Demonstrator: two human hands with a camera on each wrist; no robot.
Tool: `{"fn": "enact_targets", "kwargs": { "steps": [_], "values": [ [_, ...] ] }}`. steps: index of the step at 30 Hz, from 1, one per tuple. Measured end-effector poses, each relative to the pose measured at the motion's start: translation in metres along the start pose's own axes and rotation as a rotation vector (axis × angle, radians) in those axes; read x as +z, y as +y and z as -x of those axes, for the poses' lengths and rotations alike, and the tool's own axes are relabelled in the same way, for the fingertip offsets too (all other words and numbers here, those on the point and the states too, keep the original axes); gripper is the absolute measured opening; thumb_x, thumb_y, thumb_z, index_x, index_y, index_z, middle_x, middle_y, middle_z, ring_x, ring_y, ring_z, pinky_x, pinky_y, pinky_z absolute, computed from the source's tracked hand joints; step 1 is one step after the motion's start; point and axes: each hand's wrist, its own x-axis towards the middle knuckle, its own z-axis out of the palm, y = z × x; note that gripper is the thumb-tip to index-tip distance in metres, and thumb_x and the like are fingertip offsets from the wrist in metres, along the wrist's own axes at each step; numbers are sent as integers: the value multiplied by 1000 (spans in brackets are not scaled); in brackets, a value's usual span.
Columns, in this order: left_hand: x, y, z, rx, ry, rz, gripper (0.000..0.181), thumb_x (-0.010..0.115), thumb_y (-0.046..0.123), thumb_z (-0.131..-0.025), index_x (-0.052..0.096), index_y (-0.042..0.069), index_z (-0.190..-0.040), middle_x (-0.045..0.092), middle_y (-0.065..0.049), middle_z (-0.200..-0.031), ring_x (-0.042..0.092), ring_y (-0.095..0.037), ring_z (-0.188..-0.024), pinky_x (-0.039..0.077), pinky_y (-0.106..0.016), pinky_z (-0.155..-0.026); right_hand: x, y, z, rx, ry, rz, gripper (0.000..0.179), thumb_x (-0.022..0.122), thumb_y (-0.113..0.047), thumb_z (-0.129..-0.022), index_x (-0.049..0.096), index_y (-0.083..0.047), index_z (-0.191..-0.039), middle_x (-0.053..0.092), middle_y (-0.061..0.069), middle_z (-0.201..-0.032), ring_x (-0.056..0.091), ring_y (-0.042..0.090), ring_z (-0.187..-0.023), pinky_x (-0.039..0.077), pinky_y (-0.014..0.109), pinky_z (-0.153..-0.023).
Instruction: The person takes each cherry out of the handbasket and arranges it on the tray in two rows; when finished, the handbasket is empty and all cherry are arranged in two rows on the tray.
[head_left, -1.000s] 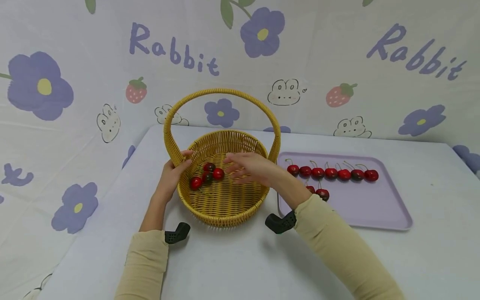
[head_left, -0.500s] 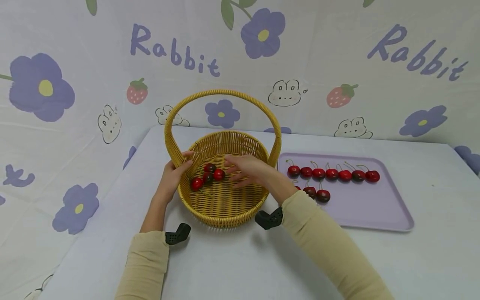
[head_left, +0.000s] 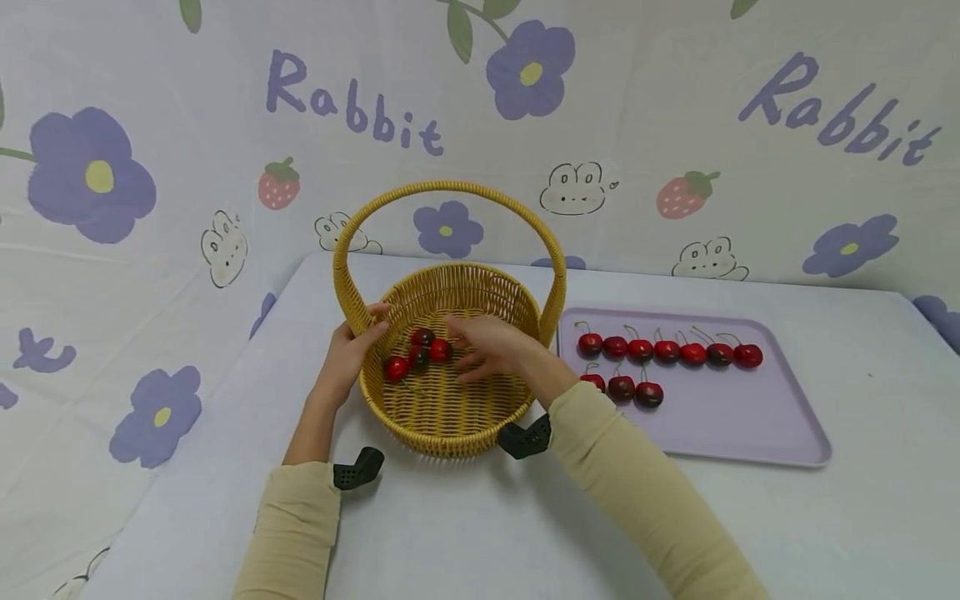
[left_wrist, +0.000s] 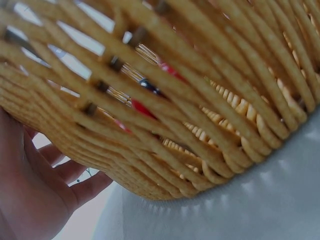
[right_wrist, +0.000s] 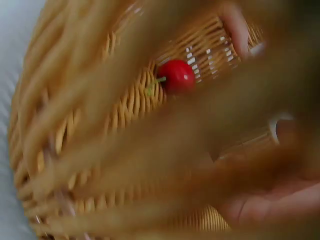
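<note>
In the head view a yellow-brown woven basket (head_left: 450,437) with a tall arched handle stands on the table. My left hand (head_left: 347,357) grips its left side at the foot of the handle. In the left wrist view, fingers (left_wrist: 90,187) of that hand reach round the basket wall. Inside the basket, several dark red cherries (head_left: 440,350) lie clustered toward the left. My right hand (head_left: 498,343) is lowered into the basket, its fingers slightly bent and spread just right of the cherries, holding nothing visible. A red cherry (right_wrist: 176,76) shows through the blurred weave in the right wrist view.
On the right lies a lilac tray (head_left: 735,417) with a back row of several cherries (head_left: 692,353) and a shorter row of cherries (head_left: 621,388) in front. My right sleeve (head_left: 637,475) crosses the table before the tray. A printed cloth (head_left: 480,108) hangs behind.
My right hand has sunk slightly deeper into the basket toward the cherries, its forearm shifting left and uncovering more of the tray's front row. My left hand keeps its grip.
</note>
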Motion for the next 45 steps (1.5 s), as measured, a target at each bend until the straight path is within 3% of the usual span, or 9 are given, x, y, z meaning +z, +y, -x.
{"fn": "enact_targets", "kwargs": {
  "steps": [17,29,37,45],
  "values": [
    [0,0,2,-6,3,1,42,50,20,-100,47,2,-137,44,-19,-140,40,-30,-126,25,-47,-107,11,3,-7,-37,-58,204,52,46,-31,-102,38,-5,-145,36,11,-148,48,30,-120,47,40,-90],
    [0,1,1,-19,3,0,41,51,22,-99,48,4,-137,45,-17,-139,42,-29,-123,27,-45,-105,20,6,-6,-73,-140,392,39,49,-21,-101,51,-4,-136,52,9,-132,53,25,-112,49,37,-87],
    [0,3,2,-26,0,1,42,50,21,-100,48,4,-138,44,-18,-139,42,-28,-123,28,-45,-104,26,7,-7,-107,-173,402,37,54,-18,-99,55,-1,-132,59,7,-118,57,21,-101,51,34,-83],
    [0,2,2,-25,4,-13,41,51,21,-99,48,4,-137,45,-18,-138,42,-29,-122,28,-45,-105,27,11,-6,-122,-301,443,31,62,-13,-94,62,0,-122,64,6,-104,60,19,-89,51,32,-82]
  ]
}}
